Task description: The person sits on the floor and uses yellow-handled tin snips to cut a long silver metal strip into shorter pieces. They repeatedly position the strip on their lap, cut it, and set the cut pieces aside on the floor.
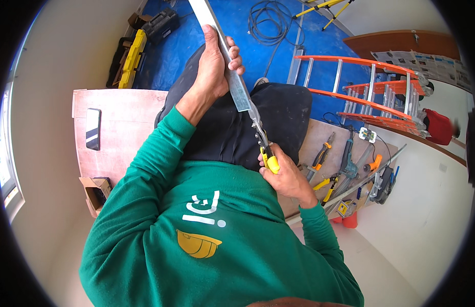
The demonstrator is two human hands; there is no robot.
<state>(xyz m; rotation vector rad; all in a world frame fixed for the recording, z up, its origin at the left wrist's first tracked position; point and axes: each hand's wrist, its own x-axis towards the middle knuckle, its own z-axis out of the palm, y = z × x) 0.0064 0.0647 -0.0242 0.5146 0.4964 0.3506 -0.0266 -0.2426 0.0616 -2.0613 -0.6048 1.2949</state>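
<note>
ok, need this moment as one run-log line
left hand: gripping metal strip | right hand: holding yellow-handled snips | snips' blades: at strip's near end | nearby: orange-handled pliers on wooden surface

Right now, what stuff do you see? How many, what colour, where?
metal strip: 1, silver, upper middle
tin snips: 1, yellow-handled, at strip's end
plywood board: 1, pinkish, left and right
smartphone: 1, black, board's left
cardboard box: 1, brown, lower left
pliers: 1, orange-handled, right
angle grinder: 1, teal, right
power strip: 1, white, right
ladder: 1, orange, right
cable: 1 coil, dark, top middle
floor sheet: 1, blue, top
case: 1, yellow, upper left
tripod: 1, yellow, top right
sweatshirt: 1, green, worn
left fingers: one set, bare, around strip
right fingers: one set, bare, on snips' handles
</note>
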